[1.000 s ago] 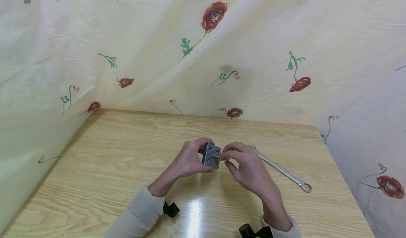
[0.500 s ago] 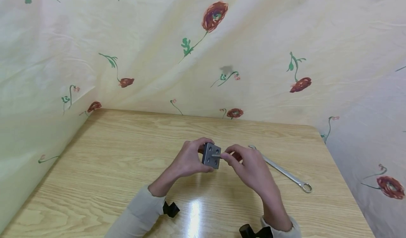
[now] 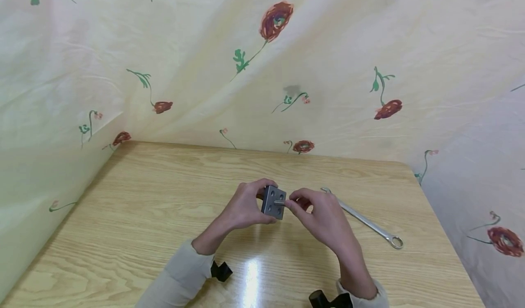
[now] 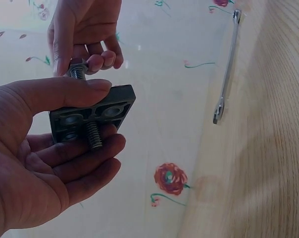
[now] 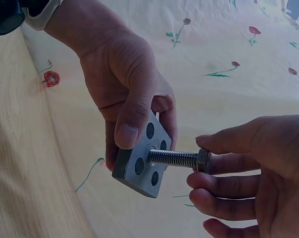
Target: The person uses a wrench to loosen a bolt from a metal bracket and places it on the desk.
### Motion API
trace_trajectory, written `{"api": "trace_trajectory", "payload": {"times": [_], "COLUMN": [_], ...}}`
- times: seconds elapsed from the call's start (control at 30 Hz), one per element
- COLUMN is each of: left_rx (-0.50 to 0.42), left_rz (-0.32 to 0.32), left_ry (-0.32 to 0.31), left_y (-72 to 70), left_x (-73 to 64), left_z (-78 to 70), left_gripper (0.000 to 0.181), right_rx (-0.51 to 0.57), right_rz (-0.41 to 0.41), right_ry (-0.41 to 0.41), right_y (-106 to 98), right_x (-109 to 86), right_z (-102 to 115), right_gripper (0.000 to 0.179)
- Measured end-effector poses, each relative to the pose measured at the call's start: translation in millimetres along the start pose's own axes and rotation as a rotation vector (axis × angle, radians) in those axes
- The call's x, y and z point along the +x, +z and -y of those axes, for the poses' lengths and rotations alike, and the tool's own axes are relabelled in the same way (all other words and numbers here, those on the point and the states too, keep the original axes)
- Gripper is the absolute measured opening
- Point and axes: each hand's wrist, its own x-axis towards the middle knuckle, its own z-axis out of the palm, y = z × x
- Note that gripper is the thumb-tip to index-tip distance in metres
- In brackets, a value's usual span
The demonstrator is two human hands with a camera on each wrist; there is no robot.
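My left hand (image 3: 246, 206) grips a square dark grey plate (image 5: 138, 161) by its edges, the thumb on one edge and the fingers behind. Several round holes surround a central hole in the plate. Through that centre runs a threaded hex bolt (image 5: 174, 158), and its end sticks out past the back face in the left wrist view. My right hand (image 3: 324, 214) pinches the bolt's hex head (image 5: 203, 160) between thumb and fingers. A length of thread shows between head and plate. Both hands hold these parts above the table.
A combination wrench (image 3: 365, 221) lies on the wooden table (image 3: 164, 198), to the right of my right hand. Flower-patterned cloth (image 3: 197, 71) hangs behind the table and at both sides.
My right hand's fingers have shifted around the bolt head, the thumb coming up level with it. The left hand and plate have stayed in place.
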Motion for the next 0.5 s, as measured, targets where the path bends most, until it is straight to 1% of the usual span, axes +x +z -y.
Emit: {"api": "trace_trajectory", "payload": {"times": [0.13, 0.27, 0.37, 0.43, 0.5], "left_rx": [0.004, 0.013, 0.018, 0.023, 0.020], "left_rz": [-0.002, 0.001, 0.003, 0.003, 0.001], "left_ry": [-0.006, -0.010, -0.012, -0.010, -0.012], "left_y": [-0.3, -0.6, -0.6, -0.6, -0.5], "left_x": [0.1, 0.3, 0.4, 0.6, 0.5], "left_z": [-0.4, -1.0, -0.8, -0.6, -0.4], "left_gripper": [0.064, 0.064, 0.063, 0.063, 0.064], "right_rx": [-0.024, -0.056, -0.057, -0.053, -0.045], "right_rz": [-0.024, -0.050, -0.059, -0.062, -0.056], "right_ry": [-0.057, -0.164, -0.231, -0.249, -0.233], "right_y": [-0.1, -0.9, -0.7, -0.3, -0.6], "right_x": [-1.1, -2.7, -2.7, -2.7, -2.7], "right_z": [-0.5, -1.5, -2.4, -3.0, -2.8], "right_gripper": [0.008, 0.020, 0.026, 0.028, 0.028]}}
